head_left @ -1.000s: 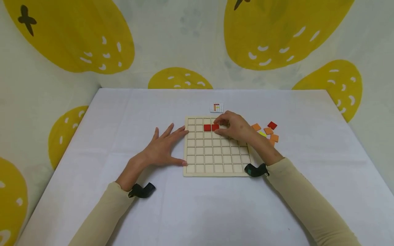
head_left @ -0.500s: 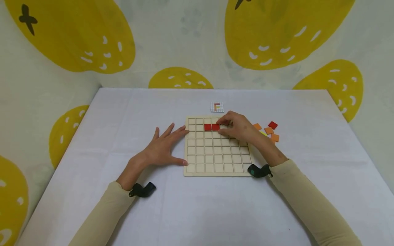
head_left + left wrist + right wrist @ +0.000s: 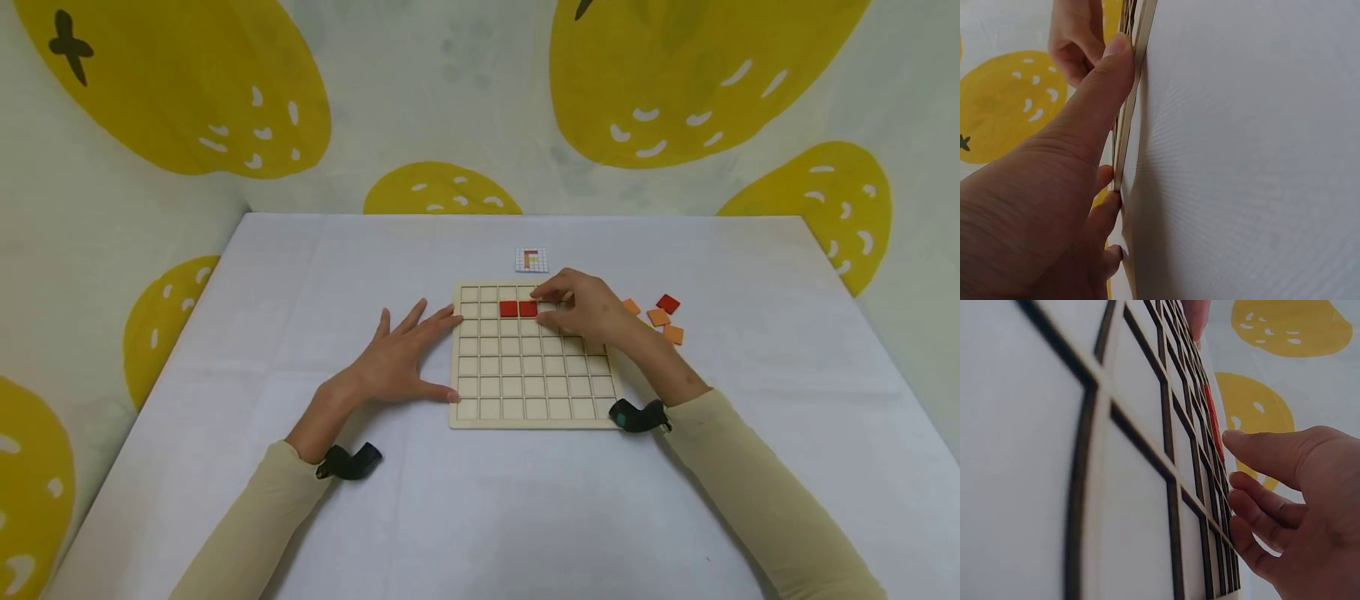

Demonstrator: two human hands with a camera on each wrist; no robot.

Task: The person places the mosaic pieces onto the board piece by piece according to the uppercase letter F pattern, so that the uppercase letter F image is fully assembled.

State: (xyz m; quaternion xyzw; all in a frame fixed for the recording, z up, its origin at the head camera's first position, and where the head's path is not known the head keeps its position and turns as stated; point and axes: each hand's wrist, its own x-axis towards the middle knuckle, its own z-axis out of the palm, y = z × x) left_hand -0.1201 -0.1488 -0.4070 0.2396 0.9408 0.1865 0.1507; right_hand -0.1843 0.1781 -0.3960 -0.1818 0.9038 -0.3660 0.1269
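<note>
A pale wooden grid board [image 3: 512, 365] lies on the table. Two red square tiles [image 3: 528, 309] sit side by side in its second row from the far edge. Spread out at the board's left side, my left hand [image 3: 393, 362] touches that edge with thumb and fingertips; the left wrist view shows the thumb [image 3: 1100, 81] against the rim. My right hand [image 3: 588, 308] is over the far right of the board, fingertips just right of the nearer red tile. In the right wrist view its thumb and fingers [image 3: 1260, 509] stand apart with nothing between them.
Right of the board lie loose orange tiles [image 3: 658, 317] and a red tile [image 3: 668, 303], partly behind the right forearm. A small card with a coloured grid pattern [image 3: 532, 260] lies beyond the board. A white cloth [image 3: 420, 517] covers the table.
My right hand has drawn slightly right, away from the second red tile, which stays in its cell. The yellow tile has become hidden behind the right arm. My left hand keeps its place.
</note>
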